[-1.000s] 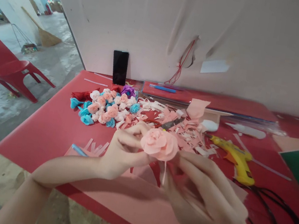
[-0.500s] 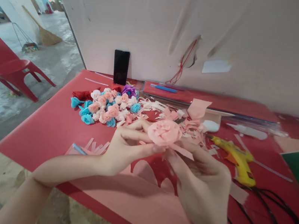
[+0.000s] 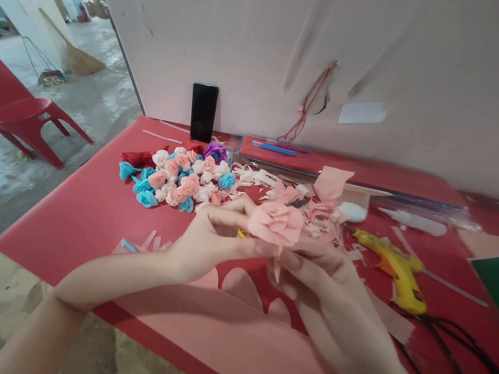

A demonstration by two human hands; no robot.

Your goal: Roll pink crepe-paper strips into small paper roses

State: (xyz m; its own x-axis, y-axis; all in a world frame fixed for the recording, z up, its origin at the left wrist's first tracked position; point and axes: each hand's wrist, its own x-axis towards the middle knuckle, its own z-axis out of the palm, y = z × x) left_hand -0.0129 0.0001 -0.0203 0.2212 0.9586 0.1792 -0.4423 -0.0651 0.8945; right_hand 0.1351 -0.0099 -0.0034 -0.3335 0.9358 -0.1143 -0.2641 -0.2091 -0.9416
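A pink paper rose [image 3: 276, 221] is held up in front of me between both hands. My left hand [image 3: 217, 239] pinches its base from the left, thumb and fingers closed. From the right, my right hand [image 3: 317, 267] has its fingers pressed together at the underside of the same rose, where a small tip of pink paper hangs down. Below the hands a large sheet of pink paper [image 3: 226, 335] with curved cut edges lies on the red table [image 3: 72, 197]. Behind the hands are pink paper scraps [image 3: 326, 209].
Finished paper roses [image 3: 179, 182] in several colours are heaped at the back left, before a phone [image 3: 203, 113] leaning on the wall. On the right lie a yellow glue gun [image 3: 395, 267], its black cable [image 3: 450, 358] and a clear bottle [image 3: 414, 221]. A red chair [image 3: 28, 114] stands left.
The rose has turned and tilted, so its petals show more from the side. The pink strip that stuck out to the right is no longer seen there; my right-hand fingers have shifted beneath the flower.
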